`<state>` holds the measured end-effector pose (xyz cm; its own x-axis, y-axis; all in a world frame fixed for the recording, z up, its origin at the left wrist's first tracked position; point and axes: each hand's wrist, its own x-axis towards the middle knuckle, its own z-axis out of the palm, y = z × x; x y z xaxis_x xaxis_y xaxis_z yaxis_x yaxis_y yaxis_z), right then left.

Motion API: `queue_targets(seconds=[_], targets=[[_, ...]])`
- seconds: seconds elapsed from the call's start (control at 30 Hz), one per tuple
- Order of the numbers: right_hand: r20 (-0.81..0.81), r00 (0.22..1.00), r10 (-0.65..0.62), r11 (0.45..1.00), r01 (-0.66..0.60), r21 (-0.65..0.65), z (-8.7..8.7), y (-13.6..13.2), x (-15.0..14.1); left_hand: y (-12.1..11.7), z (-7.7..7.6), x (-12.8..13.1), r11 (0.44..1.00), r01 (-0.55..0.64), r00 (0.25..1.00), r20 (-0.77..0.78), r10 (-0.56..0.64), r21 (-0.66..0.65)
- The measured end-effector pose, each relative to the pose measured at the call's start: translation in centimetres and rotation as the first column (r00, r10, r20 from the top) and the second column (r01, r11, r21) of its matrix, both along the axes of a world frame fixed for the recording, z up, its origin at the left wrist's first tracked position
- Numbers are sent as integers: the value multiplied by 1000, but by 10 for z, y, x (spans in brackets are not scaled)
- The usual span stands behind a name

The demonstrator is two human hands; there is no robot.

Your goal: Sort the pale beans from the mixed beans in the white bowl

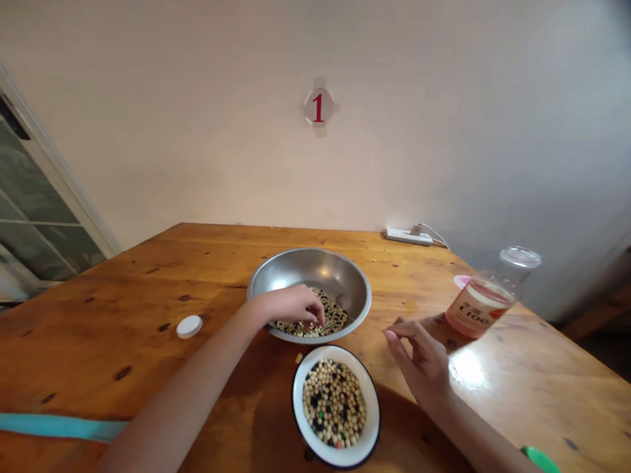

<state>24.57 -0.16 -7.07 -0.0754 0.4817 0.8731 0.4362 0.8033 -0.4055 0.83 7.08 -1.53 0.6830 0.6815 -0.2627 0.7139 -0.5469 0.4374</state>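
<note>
Your left hand is lowered into the round brushed-steel bowl, fingers curled down among the cream and dark round beans; this view does not show whether they grasp any. Your right hand hangs over the honey-coloured wooden table just beside the bowl, thumb and forefinger pinched together, no held item visible. A white enamel dish of similar beans sits just nearer you.

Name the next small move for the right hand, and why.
Probably the right hand should pick up the yellow bean on the wooden table beside the white enamel bowl: it sits loose outside both bowls, and that hand is clear of them while the left hand is down in the steel bowl.
</note>
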Motion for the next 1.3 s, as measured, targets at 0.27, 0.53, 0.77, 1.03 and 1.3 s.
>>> queue_targets(seconds=[0.27, 0.53, 0.77, 1.03, 1.3], targets=[[-174, 984, -25, 953, -29, -301, -18, -1, -2, 3, 2, -4, 998, -2, 999, 36, -1, 58], [-475, 880, -3, 824, -267, -499, -23, 1, -7, -4, 24, -10, 921, -137, 986, 136, 92, 365], [-593, 803, 50, 744, -427, -515, -18, 5, -11, -21, 40, -4, 868, -158, 956, 293, 15, 470], [-625, 762, 167, 665, -556, -500, -6, -14, -23, -62, 24, 6, 829, -234, 817, 565, -115, 508], [-109, 934, 340, 920, -354, -165, 10, -34, -12, -110, -28, 7, 770, -410, 601, 780, -175, 488]])
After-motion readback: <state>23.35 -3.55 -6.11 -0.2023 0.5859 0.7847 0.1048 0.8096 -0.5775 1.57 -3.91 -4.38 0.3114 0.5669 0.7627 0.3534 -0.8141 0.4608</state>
